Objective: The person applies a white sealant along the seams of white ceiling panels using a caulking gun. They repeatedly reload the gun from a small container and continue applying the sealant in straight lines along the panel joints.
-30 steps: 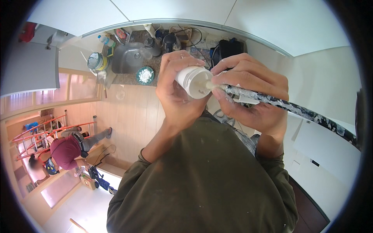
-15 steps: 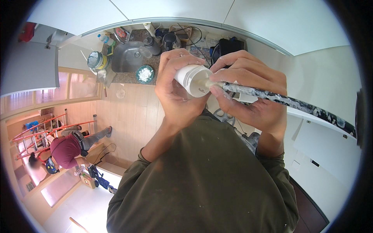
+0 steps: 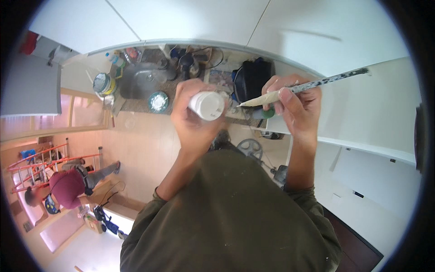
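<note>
My left hand (image 3: 186, 119) is wrapped round a small white plastic container (image 3: 198, 105), tilted so its round mouth faces me. Some white residue shows inside, near the rim. To its right, my right hand (image 3: 302, 106) pinches a paintbrush (image 3: 265, 99) close to its pale, pointed bristles. The brush's dark handle is spattered with white and slants up to the right. Its tip points left toward the container but stays apart from it. Whitish smudges mark the fingers of my right hand.
Beyond my hands runs a counter with a steel sink (image 3: 136, 81), a green-rimmed tub of white paste (image 3: 158, 102), a bucket (image 3: 103, 84) and a black bag (image 3: 254, 81). White cabinets (image 3: 195, 20) hang above. At left, a person (image 3: 68, 188) bends near an orange ladder (image 3: 56, 158).
The brush has come out of the container's mouth and moved right, its handle swinging upward. My hands have drawn apart, and the whole view has shifted slightly.
</note>
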A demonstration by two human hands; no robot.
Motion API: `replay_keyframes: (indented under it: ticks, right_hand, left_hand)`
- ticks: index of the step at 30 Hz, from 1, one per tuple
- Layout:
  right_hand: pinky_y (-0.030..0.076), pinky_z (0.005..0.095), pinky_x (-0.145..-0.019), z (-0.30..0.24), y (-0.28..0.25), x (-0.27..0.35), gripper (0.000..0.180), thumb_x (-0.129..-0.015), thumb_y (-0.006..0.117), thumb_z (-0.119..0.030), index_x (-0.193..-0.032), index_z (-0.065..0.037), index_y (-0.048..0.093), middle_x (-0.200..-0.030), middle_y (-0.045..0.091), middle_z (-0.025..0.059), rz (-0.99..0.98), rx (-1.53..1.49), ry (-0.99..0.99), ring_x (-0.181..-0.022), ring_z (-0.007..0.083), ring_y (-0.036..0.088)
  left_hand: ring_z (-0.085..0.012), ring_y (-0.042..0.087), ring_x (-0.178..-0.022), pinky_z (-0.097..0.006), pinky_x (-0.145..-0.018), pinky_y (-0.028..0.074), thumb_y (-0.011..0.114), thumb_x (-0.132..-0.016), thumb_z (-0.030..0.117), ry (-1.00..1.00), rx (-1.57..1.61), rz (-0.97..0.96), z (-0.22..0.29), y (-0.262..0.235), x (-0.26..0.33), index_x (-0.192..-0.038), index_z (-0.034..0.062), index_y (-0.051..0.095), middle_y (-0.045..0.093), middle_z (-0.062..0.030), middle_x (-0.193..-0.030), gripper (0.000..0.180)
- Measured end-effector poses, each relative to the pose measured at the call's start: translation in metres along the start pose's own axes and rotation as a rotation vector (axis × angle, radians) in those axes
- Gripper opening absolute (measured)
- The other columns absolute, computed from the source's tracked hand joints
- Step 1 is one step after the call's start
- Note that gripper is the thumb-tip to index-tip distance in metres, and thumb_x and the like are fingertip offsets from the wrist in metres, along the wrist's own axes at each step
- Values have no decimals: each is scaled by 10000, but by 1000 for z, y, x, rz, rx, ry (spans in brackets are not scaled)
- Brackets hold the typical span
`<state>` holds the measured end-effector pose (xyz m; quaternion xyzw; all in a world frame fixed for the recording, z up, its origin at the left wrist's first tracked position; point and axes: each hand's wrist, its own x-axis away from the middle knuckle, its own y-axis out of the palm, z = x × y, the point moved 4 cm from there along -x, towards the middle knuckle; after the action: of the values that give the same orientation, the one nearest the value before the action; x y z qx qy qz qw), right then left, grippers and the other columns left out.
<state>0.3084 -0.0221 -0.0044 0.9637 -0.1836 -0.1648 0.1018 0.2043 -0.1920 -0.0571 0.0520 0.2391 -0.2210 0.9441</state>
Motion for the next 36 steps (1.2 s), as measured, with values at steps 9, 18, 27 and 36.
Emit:
replay_keyframes:
  ticks: [9,18,27,36]
  right_hand:
    - [569,340,-511,-61,-56,-66,276,-966,555,-164,-1094,80,578,-795,652,200,55,192,-444,-602,229,655]
    - [477,213,-530,-100,-81,-166,227,-753,716,54,-975,58,667,-745,666,124,24,932,-859,-620,151,647]
    - [400,219,-390,-93,-91,-196,239,-904,677,-163,-922,75,678,-638,593,101,8,1280,-1338,-437,129,532]
    - [453,229,-373,-87,-91,-197,282,-931,664,-186,-959,94,649,-726,604,166,-7,1462,-1413,-448,159,565]
  left_hand:
    - [-163,536,-930,-298,-848,428,769,-764,29,-261,-59,-41,-74,11,25,-994,21,577,554,-51,-985,300]
    - [-144,515,-893,-298,-816,438,740,-757,22,-579,-220,67,-171,-40,135,-1007,31,567,526,-35,-972,304]
    - [-134,558,-866,-287,-798,474,735,-750,-14,-946,-126,82,-203,-30,228,-1042,18,541,548,-49,-932,352]
    - [-205,557,-963,-348,-867,468,753,-761,112,-1037,-78,-38,-220,5,247,-1134,26,532,556,-88,-1038,442]
